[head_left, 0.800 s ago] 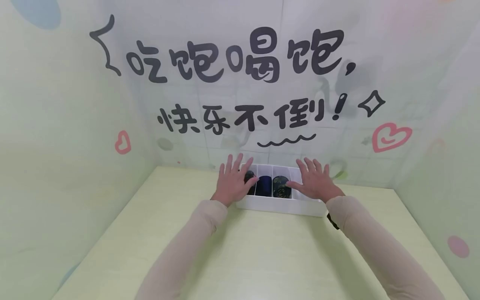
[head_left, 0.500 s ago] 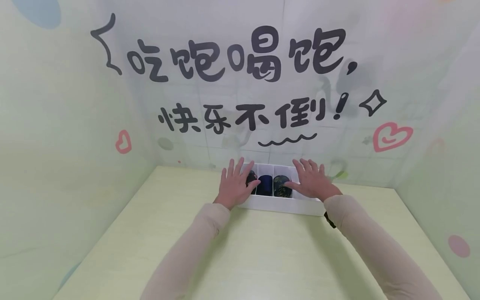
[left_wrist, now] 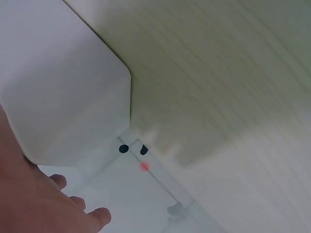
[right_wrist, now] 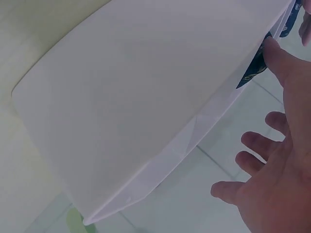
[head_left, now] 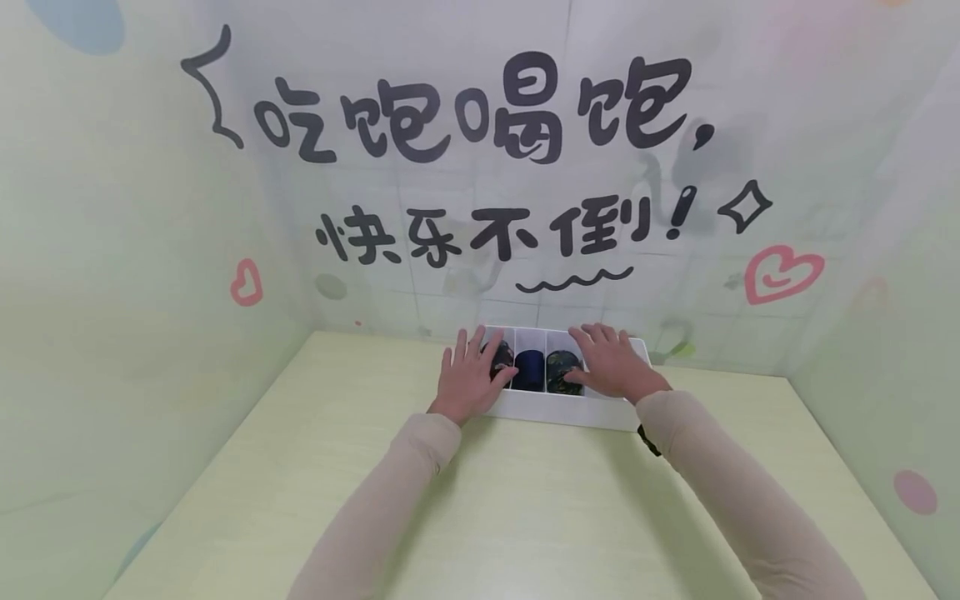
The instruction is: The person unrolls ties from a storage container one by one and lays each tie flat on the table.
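A long white divided box stands against the back wall. Inside sit a dark patterned roll at the left, a plain navy roll and a dark green, yellow-patterned roll; they look like rolled cloth. My left hand lies over the box's left end with fingers spread, partly covering the left roll. My right hand reaches over the right part, fingers extended. Its thumb lies against the green patterned roll, as the right wrist view also shows with that roll at the box rim.
The box stands on a pale wooden table. Behind it rises a back wall with large black lettering and pink hearts. Pale side panels enclose the table at left and right.
My right hand has moved left along the box, uncovering its right end. The left hand has shifted slightly, staying over the left end. The rolls stay in their compartments.
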